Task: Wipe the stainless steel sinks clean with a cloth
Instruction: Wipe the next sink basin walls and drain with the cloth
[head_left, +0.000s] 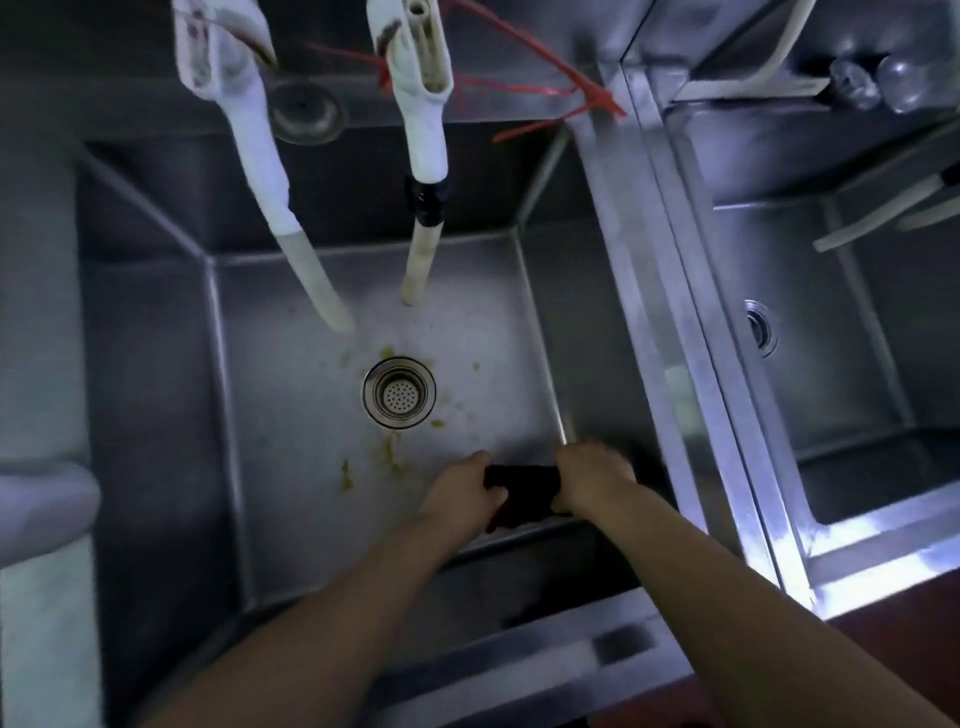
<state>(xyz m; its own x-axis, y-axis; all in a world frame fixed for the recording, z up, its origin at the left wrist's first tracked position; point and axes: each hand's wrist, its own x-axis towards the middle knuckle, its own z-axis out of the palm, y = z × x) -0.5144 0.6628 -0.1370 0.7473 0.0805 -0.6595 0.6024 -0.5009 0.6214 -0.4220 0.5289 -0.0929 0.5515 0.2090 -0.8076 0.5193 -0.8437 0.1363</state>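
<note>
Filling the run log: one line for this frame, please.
stage: wiping not started | left hand: grips dark cloth | right hand: grips same cloth | left sink: yellowish residue around drain

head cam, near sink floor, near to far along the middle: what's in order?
Dark cloth gripped by left hand and right hand → yellow-green smears → drain strainer → tips of two white faucet spouts → sink's back wall.
</note>
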